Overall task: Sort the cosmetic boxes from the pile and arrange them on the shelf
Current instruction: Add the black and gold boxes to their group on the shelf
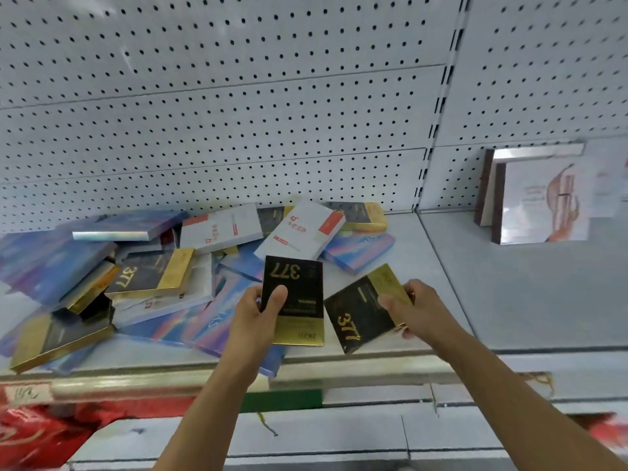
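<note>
Your left hand (261,309) is closed on a black and gold box (294,300) marked 377, thumb on its front, and your right hand (413,309) is closed on another black and gold 377 box (363,312) that tilts just beside the first, so your two hands sit close but do not touch. The messy pile of boxes (142,266) lies on the shelf (424,266) past your left hand and off to its left, with a white and red box (300,231) right behind the box you hold. Far past your right hand, pale boxes (540,202) stand up against the wall with holes (238,113).
</note>
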The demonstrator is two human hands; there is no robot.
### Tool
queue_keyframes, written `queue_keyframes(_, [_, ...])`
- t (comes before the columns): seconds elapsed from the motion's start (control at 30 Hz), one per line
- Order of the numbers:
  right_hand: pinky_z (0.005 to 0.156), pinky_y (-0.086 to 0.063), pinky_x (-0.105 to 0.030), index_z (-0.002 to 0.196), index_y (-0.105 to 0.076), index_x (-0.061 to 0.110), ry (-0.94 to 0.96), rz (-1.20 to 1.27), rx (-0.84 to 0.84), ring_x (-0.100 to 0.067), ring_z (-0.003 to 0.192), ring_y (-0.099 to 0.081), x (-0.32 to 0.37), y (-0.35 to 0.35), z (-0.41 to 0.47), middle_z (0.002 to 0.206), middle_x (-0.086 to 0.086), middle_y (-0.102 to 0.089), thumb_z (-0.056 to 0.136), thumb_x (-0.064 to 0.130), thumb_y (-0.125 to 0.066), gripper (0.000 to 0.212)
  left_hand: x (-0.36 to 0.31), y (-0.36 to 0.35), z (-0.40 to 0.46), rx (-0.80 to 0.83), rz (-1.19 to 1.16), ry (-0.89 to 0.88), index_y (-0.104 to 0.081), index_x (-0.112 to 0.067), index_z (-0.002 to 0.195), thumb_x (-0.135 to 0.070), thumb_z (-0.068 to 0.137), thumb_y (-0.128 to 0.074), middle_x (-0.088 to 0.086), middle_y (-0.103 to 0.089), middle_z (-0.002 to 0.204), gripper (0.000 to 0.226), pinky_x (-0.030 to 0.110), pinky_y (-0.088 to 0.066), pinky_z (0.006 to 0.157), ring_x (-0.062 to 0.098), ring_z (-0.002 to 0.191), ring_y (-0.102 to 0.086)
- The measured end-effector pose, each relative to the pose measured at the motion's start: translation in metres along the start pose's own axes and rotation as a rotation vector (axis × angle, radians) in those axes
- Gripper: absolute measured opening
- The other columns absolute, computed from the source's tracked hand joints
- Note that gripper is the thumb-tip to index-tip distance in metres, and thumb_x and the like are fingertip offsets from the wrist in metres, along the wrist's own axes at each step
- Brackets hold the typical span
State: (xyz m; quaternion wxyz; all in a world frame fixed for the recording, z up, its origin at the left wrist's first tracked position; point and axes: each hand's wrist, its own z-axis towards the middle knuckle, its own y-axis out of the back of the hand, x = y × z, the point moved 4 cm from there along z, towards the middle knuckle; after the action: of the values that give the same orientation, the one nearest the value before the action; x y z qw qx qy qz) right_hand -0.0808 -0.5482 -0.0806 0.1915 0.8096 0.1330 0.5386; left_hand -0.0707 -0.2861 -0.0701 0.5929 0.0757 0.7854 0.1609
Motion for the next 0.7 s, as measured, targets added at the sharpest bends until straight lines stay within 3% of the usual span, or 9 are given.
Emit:
queue_keyframes(0.1, [0.049,-0.051,-0.023,0.101,-0.053,0.011,0.105,0.091,-0.134,-0.018,0.074,-0.061,-0.002,0.027,-0.021,0.093,-0.008,-0.061,0.088,0.027,-0.065,0.024,-0.010,-0.019,-0.006,0.048,-0.035,-0.045,-0.052,-0.023,0.107,-0.046,0.094,-0.051,-0.002,-0.066,0.102,0.026,0.038,-0.050,0.087,0.017,0.097,-0.064])
queue_keyframes(0.17, [0.050,-0.052,-0.023,0.101,-0.054,0.012,0.154,0.072,-0.191,-0.018,0.074,-0.063,-0.006,0.049,-0.031,0.093,-0.007,-0.061,0.087,0.026,-0.066,0.023,-0.020,-0.037,-0.012,0.074,-0.068,-0.066,-0.053,-0.022,0.111,-0.046,0.094,-0.052,-0.002,-0.068,0.103,0.030,0.034,-0.051,0.082,0.015,0.096,-0.065])
queue_keyframes(0.27, [0.054,-0.051,-0.019,0.106,-0.053,0.017,0.181,0.011,-0.247,-0.016,0.080,-0.064,-0.018,0.086,-0.046,0.098,-0.001,-0.061,0.089,0.029,-0.064,0.024,-0.034,-0.075,-0.028,0.131,-0.081,-0.095,-0.053,-0.019,0.118,-0.046,0.095,-0.051,-0.001,-0.069,0.105,0.035,0.038,-0.053,0.087,0.016,0.096,-0.067])
queue_keyframes(0.37, [0.055,-0.052,-0.020,0.106,-0.053,0.020,0.182,0.022,-0.306,-0.016,0.081,-0.064,-0.036,0.128,-0.062,0.098,0.002,-0.061,0.090,0.028,-0.063,0.021,-0.048,-0.117,-0.048,0.163,-0.074,-0.132,-0.054,-0.020,0.116,-0.044,0.096,-0.051,-0.003,-0.070,0.101,0.031,0.034,-0.053,0.081,0.012,0.092,-0.067])
queue_keyframes(0.5, [0.058,-0.055,-0.025,0.105,-0.055,0.015,0.180,0.054,-0.390,-0.017,0.079,-0.065,-0.071,0.203,-0.091,0.092,-0.003,-0.064,0.090,0.026,-0.063,0.020,-0.065,-0.190,-0.080,0.198,-0.095,-0.136,-0.055,-0.023,0.112,-0.047,0.095,-0.050,-0.002,-0.070,0.102,0.030,0.038,-0.050,0.086,0.015,0.094,-0.067])
queue_keyframes(0.6, [0.052,-0.049,-0.019,0.104,-0.056,0.011,0.175,0.053,-0.426,-0.015,0.069,-0.063,-0.105,0.272,-0.114,0.088,-0.006,-0.065,0.090,0.026,-0.063,0.021,-0.082,-0.261,-0.114,0.241,-0.126,-0.129,-0.055,-0.022,0.113,-0.049,0.095,-0.049,-0.004,-0.068,0.104,0.033,0.037,-0.046,0.085,0.017,0.099,-0.064])
queue_keyframes(0.7, [0.053,-0.050,-0.023,0.102,-0.057,0.011,0.172,0.020,-0.466,-0.015,0.063,-0.061,-0.138,0.339,-0.128,0.087,-0.005,-0.066,0.090,0.026,-0.064,0.020,-0.106,-0.333,-0.148,0.285,-0.142,-0.148,-0.054,-0.023,0.116,-0.049,0.095,-0.048,-0.007,-0.065,0.105,0.035,0.033,-0.044,0.082,0.014,0.097,-0.063])
